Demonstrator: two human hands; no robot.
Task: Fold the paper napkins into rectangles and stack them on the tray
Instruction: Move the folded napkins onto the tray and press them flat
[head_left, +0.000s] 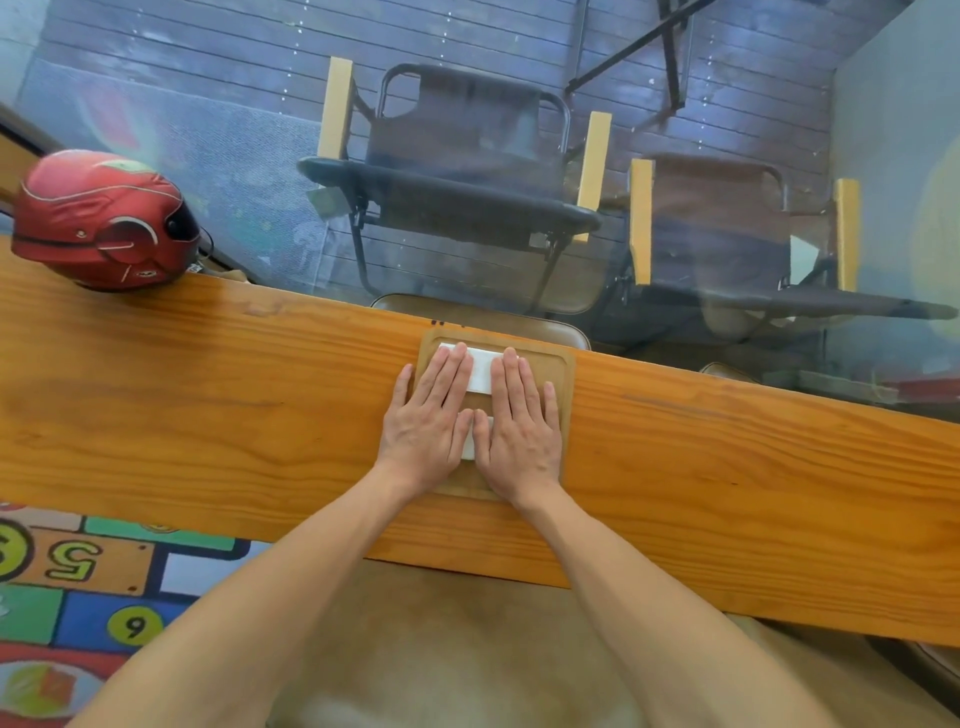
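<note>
A wooden tray (563, 374) with a raised rim lies on the wooden counter near its far edge. A white folded paper napkin (480, 371) lies flat on the tray, mostly hidden under both hands. My left hand (434, 415) lies flat on its left part with straight fingers. My right hand (519, 421) lies flat beside it on the right part, fingers straight too. Only a white strip shows between the hands and past the fingertips. How many napkins lie there cannot be told.
A red helmet (104, 221) sits on the long wooden counter (208, 405) at the far left. Beyond the counter's far edge is a glass pane with dark chairs (467, 171) behind it. A colourful number rug (78, 597) covers the floor at lower left.
</note>
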